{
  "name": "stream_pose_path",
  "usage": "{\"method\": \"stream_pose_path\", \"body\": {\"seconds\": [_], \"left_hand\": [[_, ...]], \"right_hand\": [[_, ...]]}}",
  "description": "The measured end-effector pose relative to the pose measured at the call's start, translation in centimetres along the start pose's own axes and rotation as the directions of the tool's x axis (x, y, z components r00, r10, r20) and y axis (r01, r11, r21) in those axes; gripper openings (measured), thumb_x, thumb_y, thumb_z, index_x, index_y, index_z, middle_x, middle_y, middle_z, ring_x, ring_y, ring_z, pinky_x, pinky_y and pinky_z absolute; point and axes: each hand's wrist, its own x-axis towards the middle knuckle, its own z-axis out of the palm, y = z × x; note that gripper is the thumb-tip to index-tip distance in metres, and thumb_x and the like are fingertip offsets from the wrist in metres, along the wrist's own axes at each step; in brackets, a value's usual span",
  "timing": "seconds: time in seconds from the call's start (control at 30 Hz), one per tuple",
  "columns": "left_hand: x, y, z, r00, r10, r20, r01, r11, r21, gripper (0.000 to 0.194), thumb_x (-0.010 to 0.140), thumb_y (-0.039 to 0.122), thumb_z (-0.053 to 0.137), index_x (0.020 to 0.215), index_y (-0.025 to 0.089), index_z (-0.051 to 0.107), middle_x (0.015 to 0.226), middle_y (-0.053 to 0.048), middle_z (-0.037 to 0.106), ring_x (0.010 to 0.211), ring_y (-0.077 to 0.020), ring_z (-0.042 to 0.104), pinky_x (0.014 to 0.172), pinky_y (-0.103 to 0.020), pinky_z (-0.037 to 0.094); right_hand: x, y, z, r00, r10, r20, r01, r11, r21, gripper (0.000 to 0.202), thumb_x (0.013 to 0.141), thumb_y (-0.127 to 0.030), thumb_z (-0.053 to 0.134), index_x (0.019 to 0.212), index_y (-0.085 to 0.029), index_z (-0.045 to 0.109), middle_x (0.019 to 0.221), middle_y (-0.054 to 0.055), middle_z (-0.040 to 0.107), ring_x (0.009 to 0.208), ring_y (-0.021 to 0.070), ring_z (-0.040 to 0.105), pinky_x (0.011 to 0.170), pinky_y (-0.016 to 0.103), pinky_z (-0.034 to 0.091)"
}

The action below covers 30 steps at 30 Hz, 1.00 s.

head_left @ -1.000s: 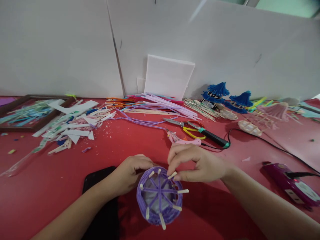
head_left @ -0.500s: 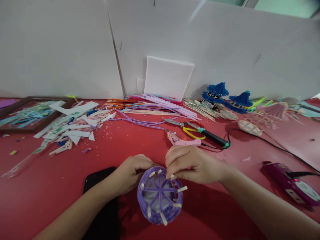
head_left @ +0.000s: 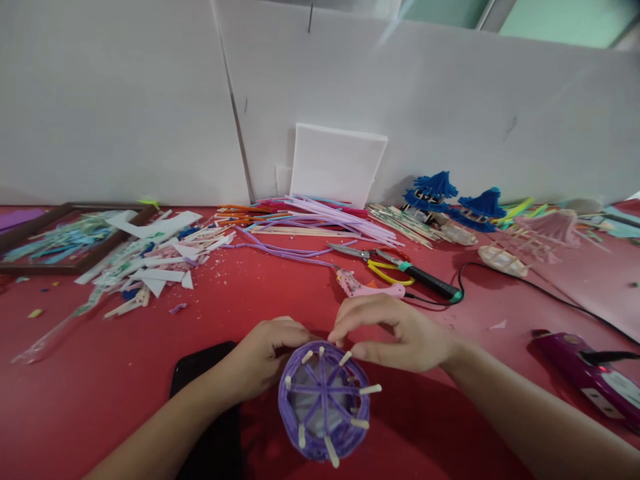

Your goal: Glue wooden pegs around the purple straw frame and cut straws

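Purple spoked ring (head_left: 324,390) was held on the near side of the pink glue gun (head_left: 369,288), gripped by the left hand (head_left: 267,348), right hand (head_left: 407,333) held finger-and-thumb parted beside one pale stick (head_left: 345,359)

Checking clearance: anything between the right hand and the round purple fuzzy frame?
Nothing visible. Right hand is at the far right rim of the purple frame, thumb beside a short pale wooden stick.

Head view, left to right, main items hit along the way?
Brown frame → black phone → left hand → purple spoked piece → right hand → magenta power strip.
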Motion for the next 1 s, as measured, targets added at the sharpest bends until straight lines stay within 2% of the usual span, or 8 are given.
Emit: {"method": "stream_pose_path", "body": {"seconds": [0.13, 0.33, 0.47, 0.7, 0.87, 1.0], "left_hand": [[0.0, -0.2, 0.1, 1.0, 0.005, -0.031, -0.005, 1.0, -0.012, 0.016, 0.087, 0.024, 0.059, 0.083, 0.016, 0.072, 0.078, -0.006, 0.072, 0.073, -0.015, 0.061, 0.069, -0.023, 0.045], [0.0, -0.1, 0.1, 1.0, -0.005, -0.02, 0.004, 1.0, -0.009, 0.029, 0.091, 0.033, 0.052, 0.078, 0.015, 0.071, 0.074, -0.006, 0.068, 0.069, -0.0152, 0.059, 0.065, -0.023, 0.044], [-0.1, -0.1, 0.1, 1.0, 0.001, -0.025, -0.001, 1.0, 0.001, 0.031, 0.091, 0.035, 0.053, 0.075, 0.015, 0.07, 0.072, -0.005, 0.068, 0.068, -0.0148, 0.057, 0.064, -0.023, 0.043], [0.3, 0.3, 0.1, 0.998, 0.052, -0.042, -0.054, 0.998, -0.041, 0.034, 0.091, 0.039, 0.053, 0.074, 0.014, 0.07, 0.07, -0.006, 0.069, 0.066, -0.0142, 0.059, 0.064, -0.023, 0.043], [0.2, 0.5, 0.1, 0.999, 0.024, -0.043, -0.025, 0.999, -0.026, 0.038, 0.091, 0.041, 0.052, 0.069, 0.014, 0.068, 0.063, -0.004, 0.065, 0.061, -0.0134, 0.056, 0.06, -0.022, 0.042], [0.1, 0.5, 0.1, 0.999, 0.005, -0.044, -0.006, 1.0, -0.024, 0.041, 0.09, 0.045, 0.051, 0.072, 0.014, 0.07, 0.068, -0.006, 0.067, 0.064, -0.0145, 0.057, 0.063, -0.023, 0.042]], "right_hand": [[0.7, 0.5, 0.5, 0.993, 0.045, -0.106, -0.037, 0.997, 0.073, 0.015, 0.09, -0.013, 0.055, 0.097, -0.012, 0.068, 0.085, 0.007, 0.065, 0.079, 0.0122, 0.06, 0.074, 0.025, 0.049], [2.5, 1.6, 1.5, 1.0, -0.003, 0.024, -0.002, 0.979, 0.201, 0.016, 0.083, -0.02, 0.067, 0.097, -0.013, 0.07, 0.09, 0.006, 0.066, 0.083, 0.0123, 0.061, 0.077, 0.025, 0.049], [2.7, 1.9, 1.7, 1.0, -0.02, 0.022, 0.015, 0.972, 0.233, 0.018, 0.08, -0.02, 0.071, 0.097, -0.013, 0.071, 0.084, 0.006, 0.069, 0.083, 0.0136, 0.06, 0.079, 0.027, 0.048], [2.0, 2.2, 1.9, 1.0, 0.023, 0.0, -0.022, 0.961, 0.276, 0.009, 0.086, -0.019, 0.064, 0.089, -0.013, 0.07, 0.079, 0.005, 0.067, 0.077, 0.0125, 0.06, 0.072, 0.026, 0.049], [1.9, 2.0, 2.1, 0.999, 0.039, -0.007, -0.035, 0.962, 0.271, 0.011, 0.088, -0.021, 0.059, 0.085, -0.013, 0.066, 0.08, 0.005, 0.064, 0.078, 0.0131, 0.059, 0.073, 0.028, 0.049], [1.9, 1.8, 2.2, 0.999, 0.042, -0.005, -0.039, 0.969, 0.243, 0.013, 0.09, -0.022, 0.057, 0.084, -0.013, 0.065, 0.08, 0.006, 0.064, 0.078, 0.0136, 0.058, 0.073, 0.028, 0.048]]}}
